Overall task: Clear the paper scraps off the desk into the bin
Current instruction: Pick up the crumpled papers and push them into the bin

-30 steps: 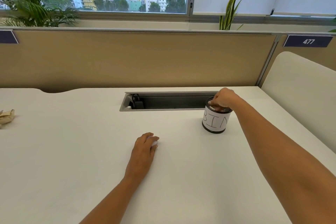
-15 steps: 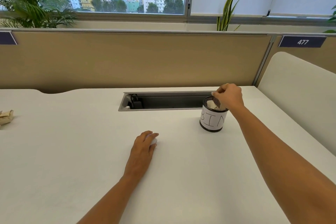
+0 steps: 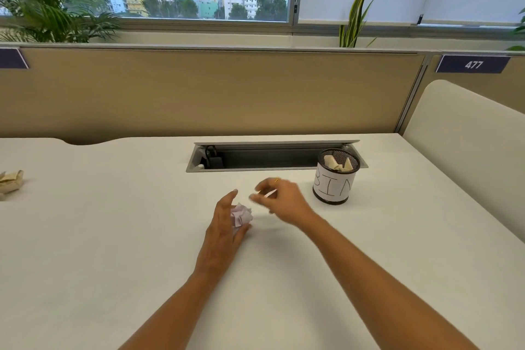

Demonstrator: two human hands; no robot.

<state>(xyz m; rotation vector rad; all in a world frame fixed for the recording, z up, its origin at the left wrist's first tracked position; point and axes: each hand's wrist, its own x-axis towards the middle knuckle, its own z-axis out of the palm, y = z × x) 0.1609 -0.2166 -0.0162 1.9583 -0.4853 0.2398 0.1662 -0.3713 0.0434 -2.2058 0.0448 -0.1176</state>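
White desk with a recessed cable tray at its far edge. Left hand, fingers loosely curled, cups a crumpled pale scrap resting on the desk. Right hand, blurred, fingers spread and empty, hovers just beside it. Mesh bin, labelled, holds folded scraps. Another crumpled scrap lies at far left.

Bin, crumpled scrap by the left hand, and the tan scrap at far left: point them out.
Bin [image 3: 332, 189]: head view, labelled wall.
Crumpled scrap [image 3: 242, 214]: head view, exposed folds.
Tan scrap [image 3: 10, 181]: head view, middle.
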